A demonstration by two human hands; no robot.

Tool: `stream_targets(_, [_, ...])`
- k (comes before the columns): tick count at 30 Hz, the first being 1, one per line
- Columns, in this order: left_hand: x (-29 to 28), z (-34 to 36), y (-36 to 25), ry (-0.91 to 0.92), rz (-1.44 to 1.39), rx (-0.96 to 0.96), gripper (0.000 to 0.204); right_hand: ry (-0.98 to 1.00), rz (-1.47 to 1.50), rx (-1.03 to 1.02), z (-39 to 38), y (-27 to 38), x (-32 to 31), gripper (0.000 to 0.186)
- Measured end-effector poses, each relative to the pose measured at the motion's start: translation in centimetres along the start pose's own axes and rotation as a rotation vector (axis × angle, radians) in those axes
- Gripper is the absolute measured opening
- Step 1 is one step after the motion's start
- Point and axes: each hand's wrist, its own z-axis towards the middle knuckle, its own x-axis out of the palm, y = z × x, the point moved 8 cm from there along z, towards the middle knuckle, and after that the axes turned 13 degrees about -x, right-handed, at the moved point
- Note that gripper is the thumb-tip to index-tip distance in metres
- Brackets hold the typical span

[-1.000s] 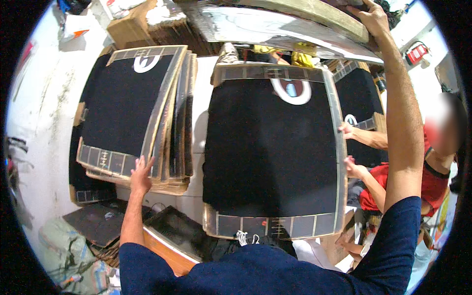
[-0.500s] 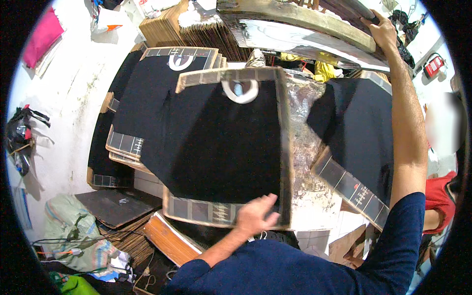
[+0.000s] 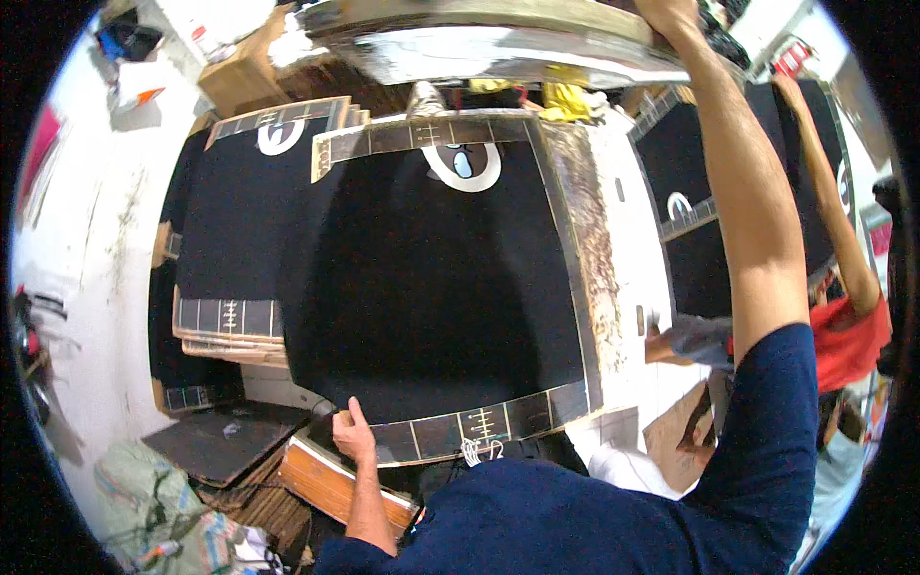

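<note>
In front of me a flat board (image 3: 417,439) with a ruled dark border carries a black cloth piece (image 3: 431,287). A white oval print with a pale blue centre (image 3: 479,168) shows at its far edge. My left hand (image 3: 355,436) is at the board's near left corner, thumb up and fingers curled against the edge. Raised at the far side, my right hand (image 3: 668,11) grips the wooden frame (image 3: 479,17) of a tilted screen. The top of that hand is cut off by the picture's rim.
Stacked boards with black cloth (image 3: 235,220) stand at the left. At the right, a co-worker in a red top (image 3: 848,340) reaches over more cloth-covered boards (image 3: 690,273). An orange-brown box-like thing (image 3: 331,484) and a pale green sack (image 3: 149,498) lie near left.
My left hand has gone from the board's near right part to its near left corner. My right hand still holds the frame. The view has shifted, showing more of the co-worker.
</note>
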Motion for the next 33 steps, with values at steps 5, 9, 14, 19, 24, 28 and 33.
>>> stream_targets(5, [5.2, -3.6, -6.0, 0.312, 0.039, 0.294, 0.068, 0.103, 0.145, -0.008, -0.3, 0.8, -0.1, 0.051])
stream_targets(9, [6.5, -5.3, -7.2, 0.438, 0.157, 0.341, 0.07, 0.072, 0.154, -0.048, 0.1, 0.9, -0.1, 0.049])
stream_targets(14, [5.7, -6.8, -7.3, 0.457, 0.201, 0.331, 0.068, 0.008, 0.181, -0.095, 1.1, 1.0, -0.1, 0.052])
stream_targets(19, [6.3, -6.9, -8.1, 0.442, 0.206, 0.338, 0.068, 0.072, 0.232, -0.067, 1.9, 0.6, 0.5, 0.057])
stream_targets(24, [7.2, -5.9, -8.4, 0.455, 0.192, 0.266, 0.083, 0.069, 0.196, -0.015, 2.5, 0.1, 0.7, 0.062])
stream_targets(28, [8.6, -4.6, -6.0, 0.423, 0.281, 0.173, 0.088, 0.021, 0.152, -0.049, 2.6, 0.7, 0.1, 0.061])
stream_targets(33, [11.0, -3.6, -6.0, 0.519, 0.377, 0.019, 0.085, 0.033, 0.186, -0.073, -0.8, 1.0, -0.7, 0.045])
